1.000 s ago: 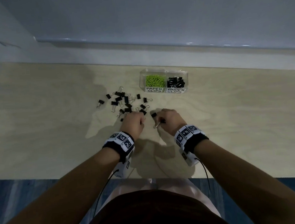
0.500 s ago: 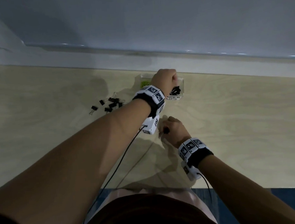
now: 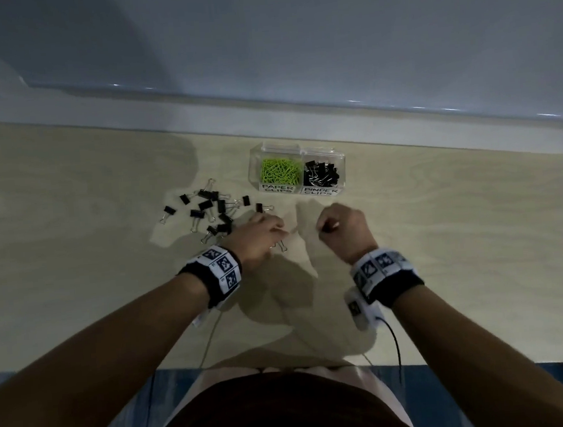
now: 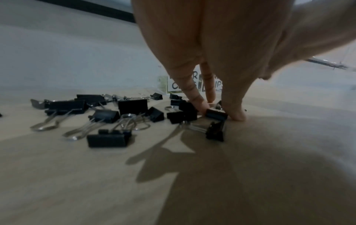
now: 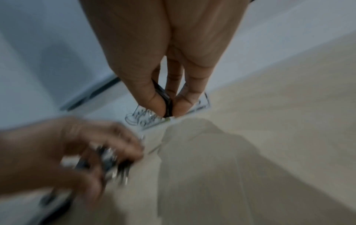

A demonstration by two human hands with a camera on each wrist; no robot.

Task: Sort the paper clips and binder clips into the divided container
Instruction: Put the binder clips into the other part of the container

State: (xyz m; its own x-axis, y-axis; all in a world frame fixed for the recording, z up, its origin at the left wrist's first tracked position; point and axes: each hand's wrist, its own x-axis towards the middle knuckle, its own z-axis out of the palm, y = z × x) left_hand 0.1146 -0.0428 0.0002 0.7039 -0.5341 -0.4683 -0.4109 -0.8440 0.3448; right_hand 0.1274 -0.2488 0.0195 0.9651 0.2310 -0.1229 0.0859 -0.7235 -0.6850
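While the labels "PAPER CLIPS" and "BINDER CLIPS" are facing you on the clear container, green paper clips are filling its left half and black binder clips its right. You are pinching one clip off the table with your left hand, at the near edge of the loose pile. Your right hand is gripping a black clip just short of the container, with bare wood lying open to its right. Half a second ago your left hand was reaching over the container; it is now back at the pile.
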